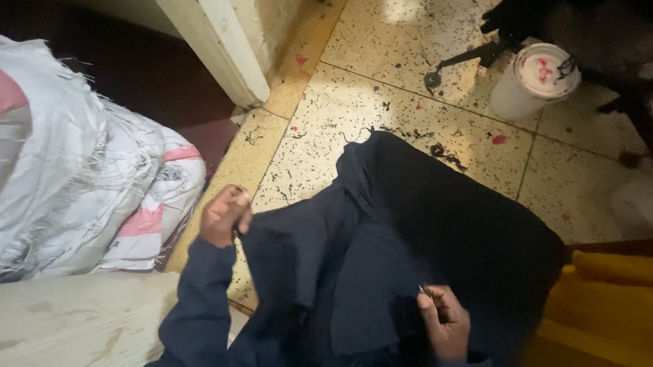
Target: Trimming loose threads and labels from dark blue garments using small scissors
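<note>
Both hands grip the dark cloth stretched between them.

A speckled terrazzo floor with pink paint spatters and scraps of dark thread fills the upper middle, and a white plastic bucket with pink stains on its lid stands on it at upper right beside the dark legs of a chair. At left lies a frayed white woven sack with pink patches, near a pale door frame, while yellow cloth sits at lower right
</note>
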